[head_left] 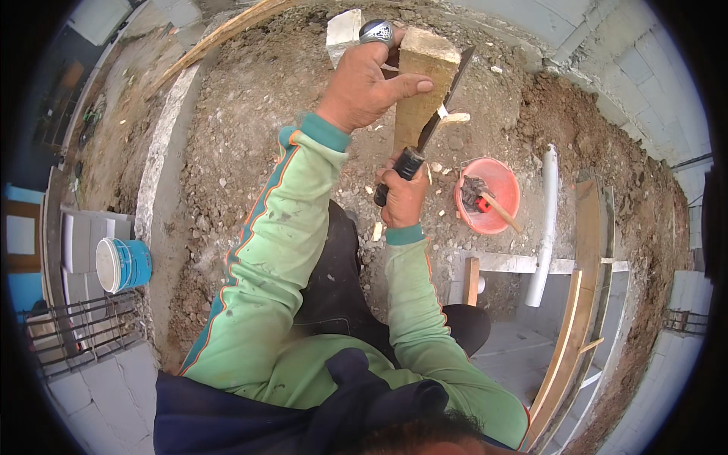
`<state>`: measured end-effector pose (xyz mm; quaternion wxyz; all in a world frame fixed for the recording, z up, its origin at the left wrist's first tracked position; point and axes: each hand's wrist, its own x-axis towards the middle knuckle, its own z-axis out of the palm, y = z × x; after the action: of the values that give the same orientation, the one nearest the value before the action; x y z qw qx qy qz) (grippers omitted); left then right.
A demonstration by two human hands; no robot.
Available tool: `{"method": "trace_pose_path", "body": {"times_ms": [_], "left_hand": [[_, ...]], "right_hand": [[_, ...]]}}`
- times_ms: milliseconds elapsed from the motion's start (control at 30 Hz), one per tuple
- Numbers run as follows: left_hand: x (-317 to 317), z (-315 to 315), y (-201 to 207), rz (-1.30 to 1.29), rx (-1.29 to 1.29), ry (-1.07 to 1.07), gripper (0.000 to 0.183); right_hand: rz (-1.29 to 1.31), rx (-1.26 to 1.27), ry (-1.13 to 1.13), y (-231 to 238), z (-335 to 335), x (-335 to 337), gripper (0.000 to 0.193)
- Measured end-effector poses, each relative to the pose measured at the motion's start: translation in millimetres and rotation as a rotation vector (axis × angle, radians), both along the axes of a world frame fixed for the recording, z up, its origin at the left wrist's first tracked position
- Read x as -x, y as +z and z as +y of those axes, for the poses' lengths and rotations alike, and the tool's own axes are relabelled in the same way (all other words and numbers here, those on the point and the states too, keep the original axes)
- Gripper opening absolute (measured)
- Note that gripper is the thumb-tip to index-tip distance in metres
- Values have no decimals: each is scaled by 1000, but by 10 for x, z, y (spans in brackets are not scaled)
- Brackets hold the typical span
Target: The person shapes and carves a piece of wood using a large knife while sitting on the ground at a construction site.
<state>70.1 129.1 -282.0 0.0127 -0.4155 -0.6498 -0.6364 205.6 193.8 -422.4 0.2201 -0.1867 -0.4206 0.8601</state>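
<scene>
My left hand is wrapped round the upper part of a squared timber piece, its thumb lying across the near face. The timber stands roughly upright before me, its rough sawn end at the top. In my right hand is a machete, held by its dark handle. The machete's dark blade slants up along the timber's right edge. A pale wood shaving curls out beside the blade. A large silver ring shows at my left fingers.
A red bucket holding a wooden-handled tool stands to the right. Beyond it lies a white pipe, near long boards over a block-walled pit. A pale block sits behind my left hand. Far left are a blue bucket and rebar.
</scene>
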Motion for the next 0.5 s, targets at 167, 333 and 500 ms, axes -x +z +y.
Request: {"method": "trace_pose_path", "body": {"times_ms": [167,333,500], "left_hand": [[-101,146,0,86,99,129,60],[6,344,-8,210,81,287,61],[-31,381,-86,257,108,333,48]], "right_hand": [[154,338,-127,21,-247,309,31],[73,-169,-239,-176,225,308,29],[29,-821,-264,833,899,-348,34]]}}
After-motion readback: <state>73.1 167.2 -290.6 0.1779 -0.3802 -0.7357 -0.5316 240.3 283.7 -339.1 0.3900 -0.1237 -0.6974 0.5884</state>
